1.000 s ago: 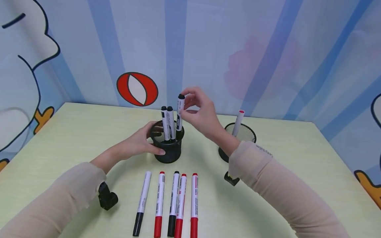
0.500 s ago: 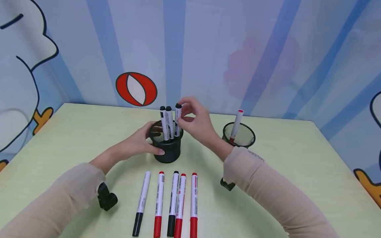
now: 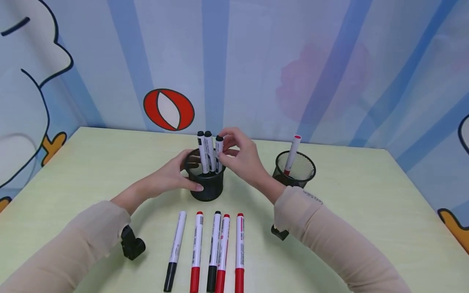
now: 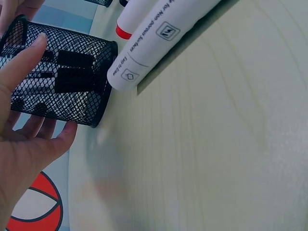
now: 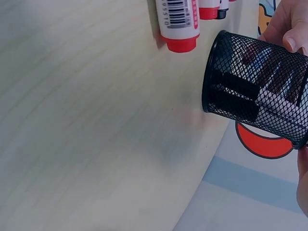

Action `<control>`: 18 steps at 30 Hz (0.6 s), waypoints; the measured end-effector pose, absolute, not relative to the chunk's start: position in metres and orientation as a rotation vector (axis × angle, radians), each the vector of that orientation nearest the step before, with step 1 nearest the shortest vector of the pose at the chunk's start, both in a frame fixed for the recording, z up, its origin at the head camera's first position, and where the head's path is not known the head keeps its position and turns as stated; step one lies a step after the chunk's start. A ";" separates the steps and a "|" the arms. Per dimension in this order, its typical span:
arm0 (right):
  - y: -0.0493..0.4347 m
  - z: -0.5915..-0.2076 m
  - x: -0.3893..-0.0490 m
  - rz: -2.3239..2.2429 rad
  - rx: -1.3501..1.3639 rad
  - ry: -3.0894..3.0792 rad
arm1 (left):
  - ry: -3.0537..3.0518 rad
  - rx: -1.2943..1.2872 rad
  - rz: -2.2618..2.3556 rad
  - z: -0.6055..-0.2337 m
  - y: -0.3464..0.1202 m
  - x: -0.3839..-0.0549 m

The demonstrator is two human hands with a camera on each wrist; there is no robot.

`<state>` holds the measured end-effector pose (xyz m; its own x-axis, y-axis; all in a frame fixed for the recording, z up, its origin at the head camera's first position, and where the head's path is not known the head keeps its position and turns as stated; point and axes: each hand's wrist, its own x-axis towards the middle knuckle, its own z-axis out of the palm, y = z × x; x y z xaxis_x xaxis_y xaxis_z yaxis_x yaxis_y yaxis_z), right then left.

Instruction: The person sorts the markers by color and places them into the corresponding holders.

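Note:
My left hand (image 3: 166, 174) grips a black mesh pen holder (image 3: 206, 189) from its left side, thumb in front and fingers behind. Two black-capped-bottom markers (image 3: 206, 152) with black tips stand inside it. A third black marker (image 3: 219, 150) stands at the holder's right side, and my right hand (image 3: 243, 156) pinches its upper part between thumb and fingers. In the left wrist view, the mesh pen holder (image 4: 72, 82) shows dark caps through its wall. The right wrist view shows the same mesh pen holder (image 5: 257, 89), with only a bit of my right hand at the edge.
A second mesh pen holder (image 3: 300, 167) holds one red marker (image 3: 293, 154) to the right, behind my right forearm. Several markers lie in a row in front, including a black marker (image 3: 175, 252) at the left end and a red marker (image 3: 239, 252) at the right end.
My right hand has moved down, lowering the third black marker deeper into the left pen holder. My left hand keeps its grip on the holder.

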<state>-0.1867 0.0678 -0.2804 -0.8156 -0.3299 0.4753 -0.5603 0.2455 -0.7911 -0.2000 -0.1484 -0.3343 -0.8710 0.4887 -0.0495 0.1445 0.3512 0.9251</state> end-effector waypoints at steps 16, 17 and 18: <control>0.069 -0.290 -0.191 1.570 0.824 -2.331 | 2.290 0.556 1.531 -0.334 -0.148 -0.199; 0.069 -0.294 -0.195 1.568 0.824 -2.329 | 2.290 0.556 1.532 -0.335 -0.148 -0.199; 0.070 -0.297 -0.197 1.562 0.823 -2.329 | 2.291 0.558 1.533 -0.335 -0.148 -0.199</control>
